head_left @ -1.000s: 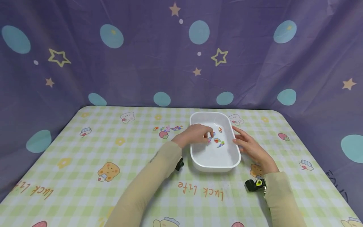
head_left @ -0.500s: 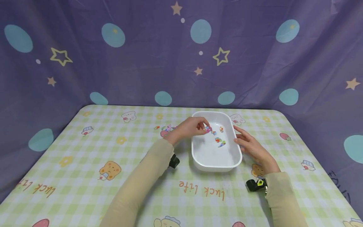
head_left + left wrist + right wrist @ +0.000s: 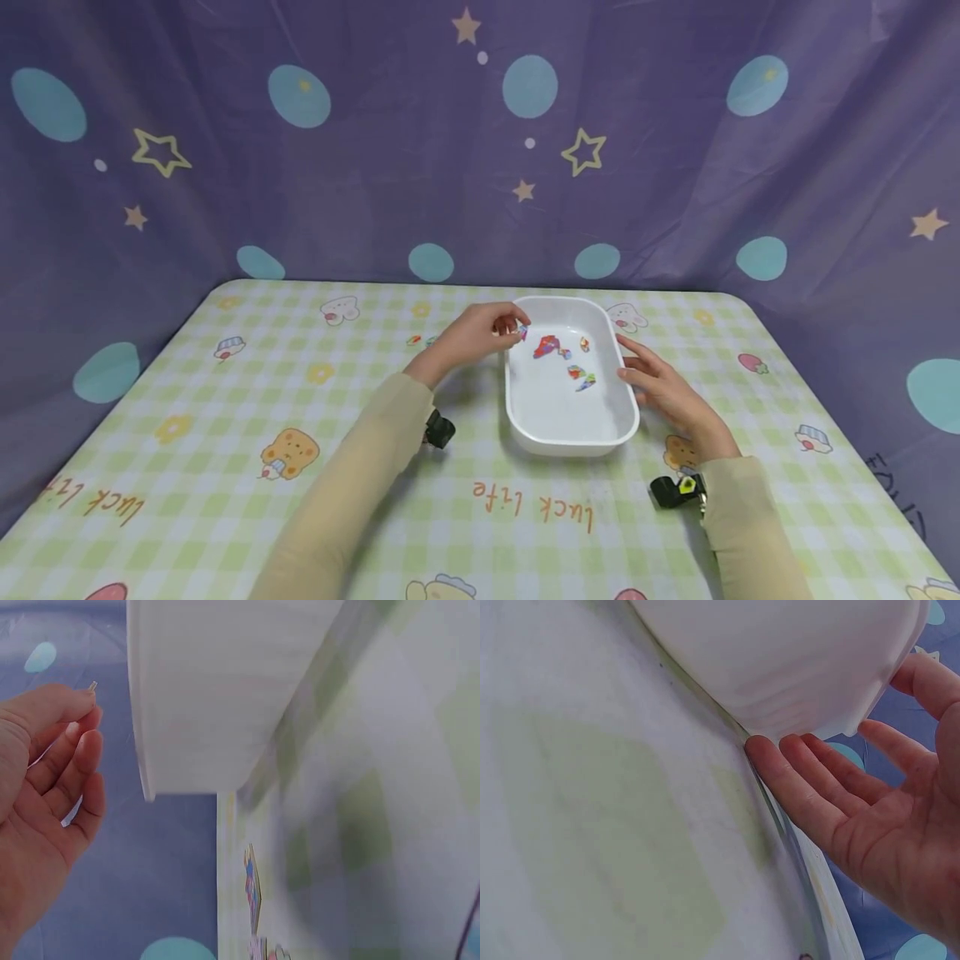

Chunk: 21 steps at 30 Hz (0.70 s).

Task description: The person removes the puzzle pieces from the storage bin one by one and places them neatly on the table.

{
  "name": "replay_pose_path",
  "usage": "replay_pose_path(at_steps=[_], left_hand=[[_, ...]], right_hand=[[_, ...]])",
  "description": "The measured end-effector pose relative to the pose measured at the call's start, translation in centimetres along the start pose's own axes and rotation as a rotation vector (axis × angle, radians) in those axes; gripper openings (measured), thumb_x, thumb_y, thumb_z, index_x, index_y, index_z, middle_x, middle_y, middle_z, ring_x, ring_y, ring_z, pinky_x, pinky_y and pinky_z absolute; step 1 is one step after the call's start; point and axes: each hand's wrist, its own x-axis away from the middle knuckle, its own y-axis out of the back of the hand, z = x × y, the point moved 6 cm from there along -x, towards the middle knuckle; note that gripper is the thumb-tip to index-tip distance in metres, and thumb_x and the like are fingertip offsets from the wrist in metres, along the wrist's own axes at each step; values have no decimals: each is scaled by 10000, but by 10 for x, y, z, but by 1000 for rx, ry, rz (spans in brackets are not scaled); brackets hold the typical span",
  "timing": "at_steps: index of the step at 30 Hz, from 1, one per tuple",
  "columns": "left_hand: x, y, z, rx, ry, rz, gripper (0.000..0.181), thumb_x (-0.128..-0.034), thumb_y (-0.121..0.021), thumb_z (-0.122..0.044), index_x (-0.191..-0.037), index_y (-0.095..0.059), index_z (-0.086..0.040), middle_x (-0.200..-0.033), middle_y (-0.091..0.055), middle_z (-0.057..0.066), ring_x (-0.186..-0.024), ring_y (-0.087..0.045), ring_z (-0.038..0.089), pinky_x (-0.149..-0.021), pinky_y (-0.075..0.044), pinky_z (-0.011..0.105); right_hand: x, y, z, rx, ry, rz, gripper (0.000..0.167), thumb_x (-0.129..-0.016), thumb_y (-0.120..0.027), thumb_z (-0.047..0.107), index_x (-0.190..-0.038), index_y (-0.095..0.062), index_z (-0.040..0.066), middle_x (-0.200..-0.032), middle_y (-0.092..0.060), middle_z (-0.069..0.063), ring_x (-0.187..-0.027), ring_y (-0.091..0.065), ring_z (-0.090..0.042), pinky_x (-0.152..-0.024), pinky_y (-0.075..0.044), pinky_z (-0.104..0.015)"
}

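Note:
A white rectangular tub (image 3: 573, 421) stands on the table, with several small colourful flat pieces on its floor, among them a red and purple one (image 3: 547, 347). Over the tub's left rim, my left hand (image 3: 480, 331) pinches a small colourful piece (image 3: 522, 332) between thumb and fingers; in the left wrist view only a thin edge of the piece (image 3: 92, 686) shows at the fingertips. My right hand (image 3: 667, 392) rests with extended fingers against the tub's right side, and the right wrist view shows its fingertips by the wall (image 3: 795, 667).
More colourful pieces lie on the checkered tablecloth (image 3: 360, 517) left of the tub, partly hidden behind my left hand; one small piece (image 3: 413, 340) shows there. A purple patterned curtain (image 3: 360, 192) hangs behind the table.
My left hand has moved left and away from me, from inside the tub to its left rim. A red and purple piece now shows uncovered in the tub. The right hand has stayed put.

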Motion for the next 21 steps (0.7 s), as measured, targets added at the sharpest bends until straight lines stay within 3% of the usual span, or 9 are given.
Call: replay_pose_path(at_steps=[11, 21], left_hand=[[24, 23, 22, 8, 17, -86, 200, -842, -625, -148, -1038, -650, -118, -853, -567, -1, -757, -499, 138, -687, -440, 277], [42, 43, 48, -23, 114, -118, 184, -849, -624, -155, -1030, -655, -142, -850, -577, 3, -771, -508, 154, -716, -434, 298]], right_hand=[[2, -1, -2, 3, -15, -3, 651, -927, -515, 253, -1466, -152, 214, -1399, -297, -235, -1027, -538, -67, -816, -491, -288], [1, -1, 1, -1, 11, 4, 640, -934, -501, 226, -1467, -148, 202, -1395, -296, -254, -1022, -559, -86, -802, -503, -304]])
